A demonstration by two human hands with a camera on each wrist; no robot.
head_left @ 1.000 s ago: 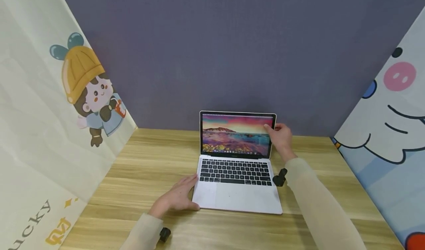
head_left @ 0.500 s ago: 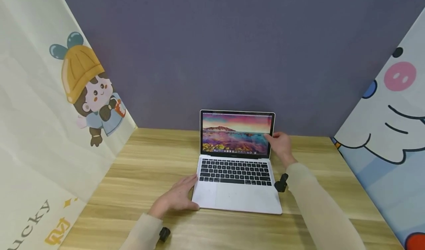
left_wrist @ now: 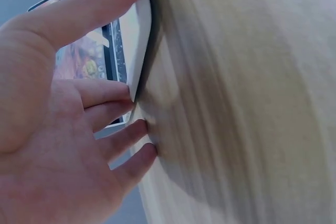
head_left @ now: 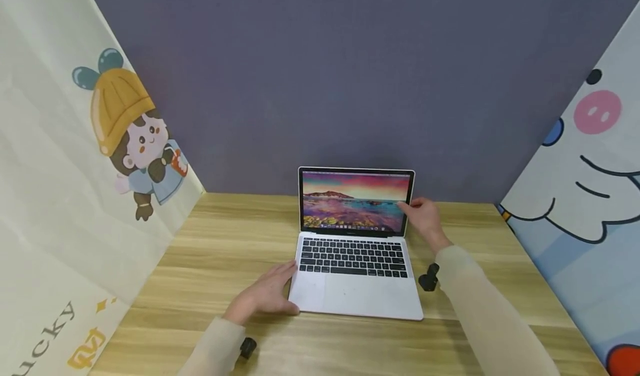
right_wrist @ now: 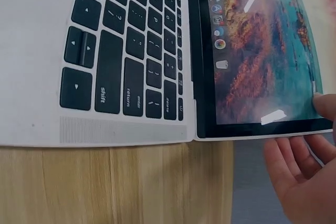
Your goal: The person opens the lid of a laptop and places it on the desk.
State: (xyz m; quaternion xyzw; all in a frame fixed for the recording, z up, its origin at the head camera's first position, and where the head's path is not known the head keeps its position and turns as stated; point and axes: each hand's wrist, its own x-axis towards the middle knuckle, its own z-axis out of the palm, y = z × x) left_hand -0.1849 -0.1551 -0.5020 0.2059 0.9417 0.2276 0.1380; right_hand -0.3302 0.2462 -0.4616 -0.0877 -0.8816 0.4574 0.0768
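An open laptop (head_left: 356,295) with a silver body and black keys lies on the wooden table, its screen (head_left: 350,204) raised and lit with a seaside picture. My right hand (head_left: 422,220) grips the screen's right edge; in the right wrist view the thumb (right_wrist: 324,106) lies on the front of the display and the other fingers (right_wrist: 291,163) are at the outer side of the edge. At the laptop's front left corner rests my left hand (head_left: 270,292). Its thumb (left_wrist: 100,9) reaches the front edge, and its loosely stretched fingers (left_wrist: 113,93) touch the left side.
The wooden table (head_left: 225,226) extends around the laptop, and a dark grey panel (head_left: 350,70) rises behind the screen. Printed cloths with cartoon figures, one left (head_left: 45,170) and one right (head_left: 590,254), border the table. A small black device (head_left: 429,279) is strapped at the right wrist.
My right hand has slid a little lower along the screen's right edge. The left hand keeps its place at the corner, and the head view has shifted slightly.
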